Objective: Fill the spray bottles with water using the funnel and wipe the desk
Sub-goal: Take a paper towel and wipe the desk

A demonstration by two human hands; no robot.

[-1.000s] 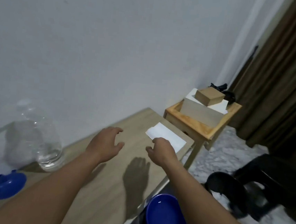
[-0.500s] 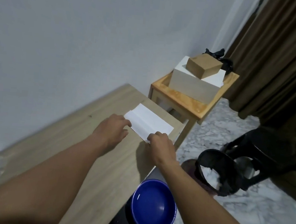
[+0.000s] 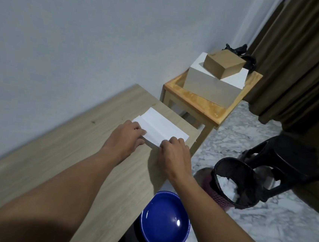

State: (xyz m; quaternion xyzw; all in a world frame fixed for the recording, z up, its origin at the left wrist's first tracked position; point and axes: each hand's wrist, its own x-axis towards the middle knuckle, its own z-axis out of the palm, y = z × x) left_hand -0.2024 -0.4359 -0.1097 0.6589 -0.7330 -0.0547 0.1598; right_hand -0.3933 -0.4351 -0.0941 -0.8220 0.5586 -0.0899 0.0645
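Where desk [image 3: 85, 152] ends, paper [image 3: 162, 127], stool [image 3: 203, 104], boxes [image 3: 206, 86], bin [image 3: 233, 159]

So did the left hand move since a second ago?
Yes. The left hand went forward along the desk and now holds the white paper by its near edge.

Head view, the only feed I receive: a wide-angle camera worn on the person's head, set high over the near edge of the light wood-grain desk [image 3: 68, 170]. It faces forward and steeply down, rolled so the desk runs diagonally. Range is close. Both forearms enter from the bottom edge, with the left hand [image 3: 125, 139] and right hand [image 3: 175, 153] near centre at the folded white paper sheet [image 3: 160, 128]. The periphery takes in the pale painted wall [image 3: 85, 35] above and the grey marbled floor [image 3: 261, 228] to the right.
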